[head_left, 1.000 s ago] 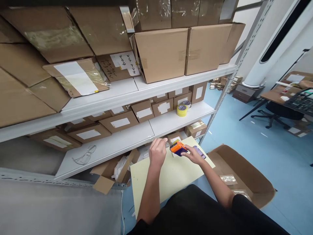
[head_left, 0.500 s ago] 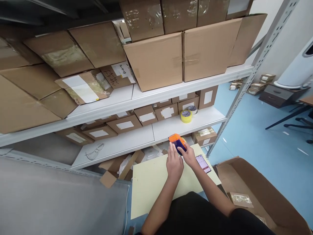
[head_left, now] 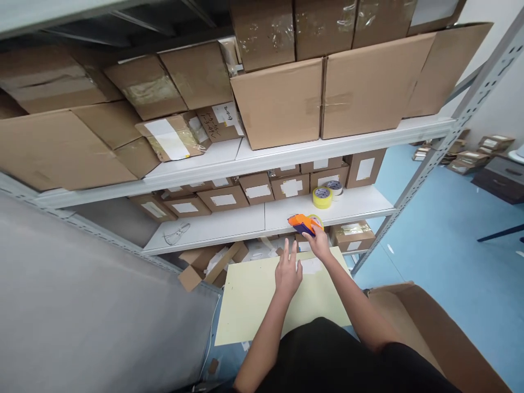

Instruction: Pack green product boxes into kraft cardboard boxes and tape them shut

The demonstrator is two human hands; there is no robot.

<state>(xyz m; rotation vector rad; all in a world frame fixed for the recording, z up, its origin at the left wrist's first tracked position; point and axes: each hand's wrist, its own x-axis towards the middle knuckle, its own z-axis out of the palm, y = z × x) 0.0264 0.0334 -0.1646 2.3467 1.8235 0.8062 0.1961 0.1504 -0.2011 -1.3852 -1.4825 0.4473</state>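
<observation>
My right hand (head_left: 320, 244) grips an orange and dark blue tape dispenser (head_left: 303, 224), holding it up by the edge of the white shelf. A roll of yellow tape shows at its back end. Just to the left, over the pale yellow board (head_left: 245, 295), my left hand (head_left: 289, 273) is empty with its fingers spread. A white sheet of paper (head_left: 310, 266) lies on the board between my hands, partly covered by my right wrist. The phone seen earlier on the board is hidden by my right forearm.
A yellow tape roll (head_left: 322, 197) and a white tape roll (head_left: 335, 189) sit on the middle shelf (head_left: 229, 225) before labelled boxes. Wire glasses-like loops (head_left: 177, 234) lie further left. Large cartons (head_left: 282, 103) fill the upper shelf. An open carton (head_left: 442, 333) stands at right.
My hands have parted: the left has come off the tape dispenser and opened. The right has lifted the dispenser up and tilted it towards the shelf. My view has shifted left.
</observation>
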